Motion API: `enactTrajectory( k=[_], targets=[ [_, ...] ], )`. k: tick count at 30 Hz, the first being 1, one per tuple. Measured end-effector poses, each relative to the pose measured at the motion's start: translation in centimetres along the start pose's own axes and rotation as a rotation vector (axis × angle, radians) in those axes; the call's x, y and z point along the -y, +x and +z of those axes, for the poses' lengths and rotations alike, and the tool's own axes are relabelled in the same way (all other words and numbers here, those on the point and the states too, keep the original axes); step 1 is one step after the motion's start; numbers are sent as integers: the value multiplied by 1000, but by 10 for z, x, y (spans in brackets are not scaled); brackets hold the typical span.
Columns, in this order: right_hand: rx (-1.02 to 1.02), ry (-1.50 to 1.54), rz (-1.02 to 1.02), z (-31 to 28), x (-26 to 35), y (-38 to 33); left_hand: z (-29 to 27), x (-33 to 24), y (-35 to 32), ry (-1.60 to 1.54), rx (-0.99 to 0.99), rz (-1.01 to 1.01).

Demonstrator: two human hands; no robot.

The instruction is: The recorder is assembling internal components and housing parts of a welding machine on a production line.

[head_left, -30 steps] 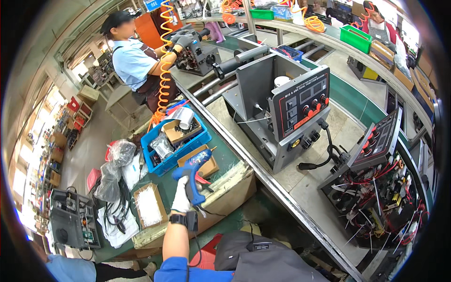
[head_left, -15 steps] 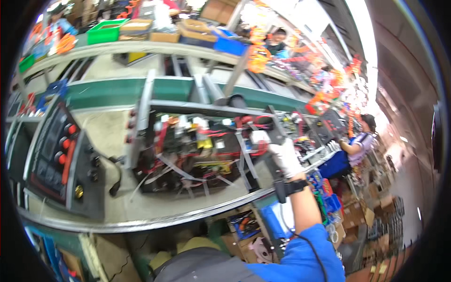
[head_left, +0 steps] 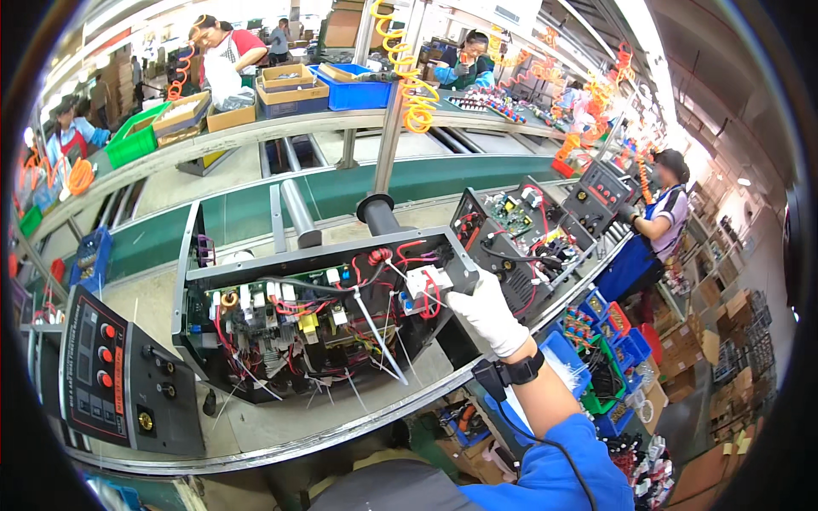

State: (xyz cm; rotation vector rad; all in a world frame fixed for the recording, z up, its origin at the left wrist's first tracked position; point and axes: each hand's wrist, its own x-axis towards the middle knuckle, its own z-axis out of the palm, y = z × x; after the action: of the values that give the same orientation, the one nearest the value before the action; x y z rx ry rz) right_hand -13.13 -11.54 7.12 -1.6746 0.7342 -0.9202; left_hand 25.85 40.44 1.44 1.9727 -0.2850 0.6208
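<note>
My right hand (head_left: 487, 312), in a white glove with a black wrist device (head_left: 511, 375), is closed on the right end of an open grey machine chassis (head_left: 192, 281). The chassis lies on the workbench, full of red, black and white wires and circuit boards. A white connector block (head_left: 426, 281) with red wires sits just left of my fingers. My blue sleeve (head_left: 562, 451) comes in from the lower right. My left hand is out of view.
A black control panel (head_left: 119, 383) with red knobs lies at the left. A second open unit (head_left: 520, 230) stands to the right of the chassis. Behind are a green conveyor (head_left: 256, 213), a coiled yellow hose (head_left: 409, 77), bins and boxes. Other workers sit around, one at the right (head_left: 660, 213).
My view has swung from the left bins to the open chassis. My hand held a blue power tool, then a dark tool over the wiring; now it grips the chassis end with no tool visible.
</note>
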Motion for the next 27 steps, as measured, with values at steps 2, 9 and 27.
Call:
enactTrajectory(
  k=[2,9,27],
  targets=[
    [31,100,-12,1,-3,2,59,-95,-5,-292,205,15],
    [67,67,12,2,-3,7,232,-375,-94,-307,697,1354],
    [172,-27,69,13,4,8,107,-109,-77,-69,414,-148]
  ],
)
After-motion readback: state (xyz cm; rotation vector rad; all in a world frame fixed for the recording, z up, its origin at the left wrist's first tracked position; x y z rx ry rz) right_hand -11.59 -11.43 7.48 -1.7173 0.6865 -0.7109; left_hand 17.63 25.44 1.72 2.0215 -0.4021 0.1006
